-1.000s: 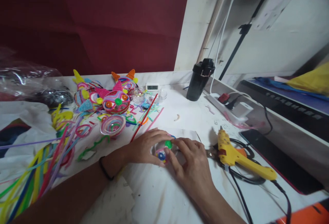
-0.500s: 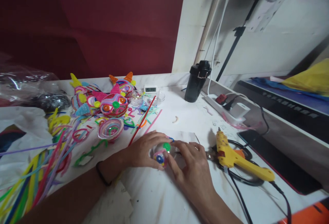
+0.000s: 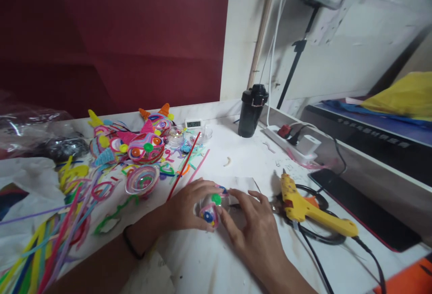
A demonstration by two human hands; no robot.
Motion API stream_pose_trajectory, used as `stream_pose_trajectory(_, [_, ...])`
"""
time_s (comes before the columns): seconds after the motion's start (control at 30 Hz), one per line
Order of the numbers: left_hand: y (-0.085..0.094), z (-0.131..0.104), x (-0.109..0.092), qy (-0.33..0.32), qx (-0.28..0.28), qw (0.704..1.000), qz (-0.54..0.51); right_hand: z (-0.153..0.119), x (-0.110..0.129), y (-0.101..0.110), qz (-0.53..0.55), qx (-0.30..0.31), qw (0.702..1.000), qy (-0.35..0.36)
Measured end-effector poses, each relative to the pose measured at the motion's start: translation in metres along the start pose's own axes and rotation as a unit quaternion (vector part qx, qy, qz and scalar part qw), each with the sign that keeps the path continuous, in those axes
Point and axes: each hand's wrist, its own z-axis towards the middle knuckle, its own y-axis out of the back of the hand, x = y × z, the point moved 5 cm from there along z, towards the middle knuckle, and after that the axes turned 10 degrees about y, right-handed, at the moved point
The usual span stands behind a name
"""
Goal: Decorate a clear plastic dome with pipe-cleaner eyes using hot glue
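Between my hands, low over the white table, is a small clear plastic ball [image 3: 216, 200] with a green dot and blue and pink spiral pieces on it. My left hand [image 3: 189, 204] grips its left side, thumb below and fingers above. On the right side, my right hand [image 3: 253, 222] touches the ball with thumb and index fingertips, its other fingers loosely bent. Scissors [image 3: 275, 206], partly hidden, lie just past my right hand, by a yellow glue gun [image 3: 303, 204].
Colourful finished crafts [image 3: 145, 145], a coil-lined clear bowl [image 3: 142, 180] and fuzzy strips [image 3: 50, 240] cover the left. A black bottle [image 3: 250, 111] and a small clock [image 3: 193, 124] stand behind. A power strip [image 3: 290, 143] and black phone [image 3: 364, 208] lie right.
The view has shifted slightly, so the background sits a little lower and further left. Both hands stay on the ball, which has tilted slightly, showing more of the far blue piece.
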Motion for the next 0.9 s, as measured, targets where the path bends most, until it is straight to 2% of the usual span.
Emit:
stream_pose_trajectory(0.2, [0.001, -0.001, 0.001, 0.004, 0.004, 1.0, -0.014, 0.0, -0.004, 0.002, -0.015, -0.019, 1.0, -0.011])
stream_pose_trajectory(0.4, [0.004, -0.001, -0.001, 0.021, 0.019, 0.999, -0.016, -0.001, -0.009, -0.002, -0.041, -0.003, 0.999, -0.016])
stream_pose_trajectory(0.67, [0.004, -0.002, 0.011, 0.035, 0.008, 0.999, -0.009, 0.001, -0.011, 0.0, -0.039, 0.004, 0.999, -0.034])
stream_pose_trajectory(0.9, [0.01, -0.001, 0.005, 0.077, 0.013, 0.997, 0.003, 0.0, -0.012, -0.001, -0.055, 0.001, 0.998, -0.04])
